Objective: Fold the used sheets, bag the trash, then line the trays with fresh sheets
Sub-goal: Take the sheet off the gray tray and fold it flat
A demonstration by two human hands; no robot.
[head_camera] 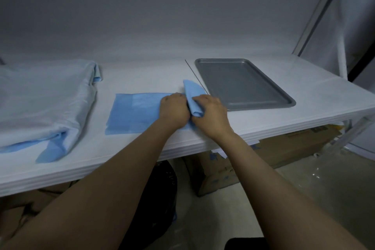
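The surface (pixel 142 79) is running out of frame leftward, cutting off the pale sheet pile (pixel 40 103) at its left end. The grey tray (pixel 241 85) is sitting right rear. The blue sheet (pixel 134 113) is lying flat near the front edge, its right end raised. The right hand (pixel 211 114) is gripping that end. The left hand (pixel 175 110) is clenching the fold, fingertips hidden.

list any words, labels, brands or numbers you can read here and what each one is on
Nothing here is legible.
On the cardboard box under the table, a dark label: too blurred to read.
On the same box's left end, blue marks: too blurred to read.
On the blue sheet and the tray: no print shows.
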